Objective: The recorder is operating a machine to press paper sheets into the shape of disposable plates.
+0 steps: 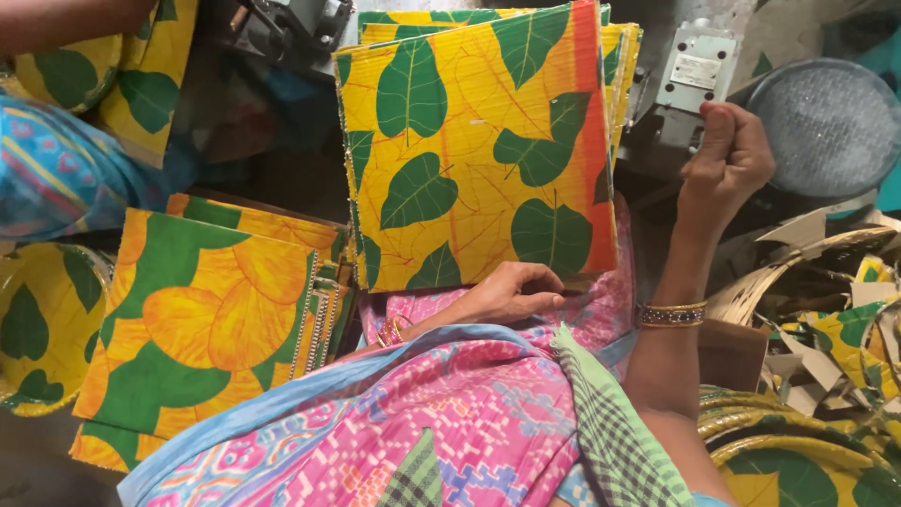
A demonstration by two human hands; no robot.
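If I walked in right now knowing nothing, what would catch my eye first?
Probably the stack of yellow sheets printed with green leaves, centre, with the left hand at its near edge. To its right, the right hand is raised beside a grey machine. A second printed stack lies lower left.

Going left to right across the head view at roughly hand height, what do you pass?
Round leaf-print plate → lower stack of leaf-print square sheets → left hand gripping the near edge of the upper leaf-print stack → right hand raised at the grey metal machine part → heap of trimmed scraps.
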